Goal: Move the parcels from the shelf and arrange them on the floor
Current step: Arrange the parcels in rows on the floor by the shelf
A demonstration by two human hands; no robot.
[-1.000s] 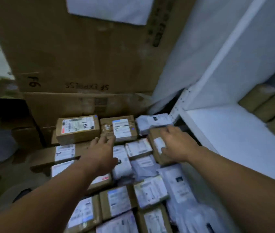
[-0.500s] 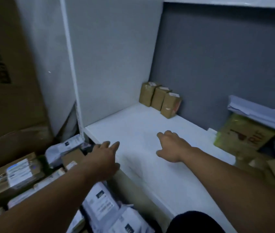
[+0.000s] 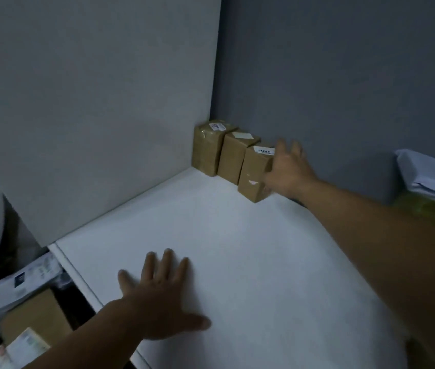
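Brown parcels (image 3: 233, 158) stand in the shelf (image 3: 237, 235) corner. Right hand (image 3: 288, 171) touches one, fingers spread; left hand (image 3: 157, 296) lies flat by the shelf edge

Dim, flat, bluish light. The white shelf (image 3: 237, 249) is palest around the left hand (image 3: 157, 302); the wall (image 3: 344, 75) beyond the right hand (image 3: 288, 171) sinks into grey shadow. Both hands are soft with motion blur, and straight edges bow near the borders.

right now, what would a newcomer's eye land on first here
Three brown parcels stand in a row in the back corner of the white shelf. The right hand, fingers spread, is at the nearest parcel, while the left hand lies flat near the shelf's front edge.
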